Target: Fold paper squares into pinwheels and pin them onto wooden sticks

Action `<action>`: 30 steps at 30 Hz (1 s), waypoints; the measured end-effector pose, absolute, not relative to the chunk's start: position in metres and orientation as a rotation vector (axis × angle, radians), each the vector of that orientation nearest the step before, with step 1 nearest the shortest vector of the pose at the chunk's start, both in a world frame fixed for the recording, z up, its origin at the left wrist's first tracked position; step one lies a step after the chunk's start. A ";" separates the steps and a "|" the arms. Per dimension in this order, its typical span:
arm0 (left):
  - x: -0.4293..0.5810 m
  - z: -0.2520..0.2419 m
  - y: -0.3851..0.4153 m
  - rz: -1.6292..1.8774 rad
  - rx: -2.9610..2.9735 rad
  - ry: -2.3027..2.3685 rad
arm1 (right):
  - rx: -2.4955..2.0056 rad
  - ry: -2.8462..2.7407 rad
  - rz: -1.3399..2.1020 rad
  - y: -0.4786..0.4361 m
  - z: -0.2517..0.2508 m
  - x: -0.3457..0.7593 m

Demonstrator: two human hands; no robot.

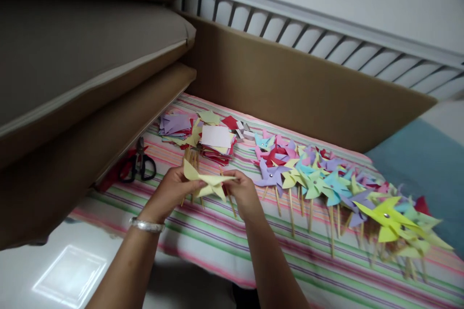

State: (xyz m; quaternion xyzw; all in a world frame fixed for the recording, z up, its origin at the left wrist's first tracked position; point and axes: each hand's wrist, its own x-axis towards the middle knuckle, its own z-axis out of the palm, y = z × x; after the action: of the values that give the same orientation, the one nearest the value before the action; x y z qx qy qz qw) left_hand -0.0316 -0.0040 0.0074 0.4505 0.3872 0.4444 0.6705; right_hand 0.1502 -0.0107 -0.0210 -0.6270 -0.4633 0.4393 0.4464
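Note:
A pale yellow paper pinwheel (210,183) is held between my two hands above a striped cloth (203,241). My left hand (174,188), with a silver bangle at its wrist, pinches the paper near its left side, thumb on top. At the right tip, my right hand (241,188) is closed on the paper; some of its fingers are hidden behind. A thin wooden stick (232,206) shows beside the right hand, and I cannot tell whether it is held or lies on the cloth. Several bare sticks (189,154) lie just beyond the left hand.
Finished pinwheels on sticks (315,181) crowd the right side. Stacks of cut paper (215,137) and small boxes (244,131) lie at the back. Dark-handled scissors (138,164) rest at left, under leaning brown cushions (90,53). A brown panel (290,87) rises behind.

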 end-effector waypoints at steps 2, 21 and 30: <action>-0.025 0.010 -0.007 0.923 1.110 0.812 | -1.332 -1.010 1.190 -0.017 -0.012 0.156; 0.007 0.013 -0.011 1.297 1.521 0.682 | -1.087 -1.058 1.333 -0.037 0.024 0.165; 0.004 0.013 -0.009 1.342 1.488 0.750 | -1.099 -1.079 1.302 -0.036 0.022 0.162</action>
State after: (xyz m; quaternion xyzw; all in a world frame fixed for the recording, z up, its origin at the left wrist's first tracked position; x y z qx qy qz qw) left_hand 0.0039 -0.0093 0.0135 0.6100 0.3074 0.5501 0.4805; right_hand 0.1618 -0.0359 0.0215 -0.4609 -0.4526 0.5461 0.5334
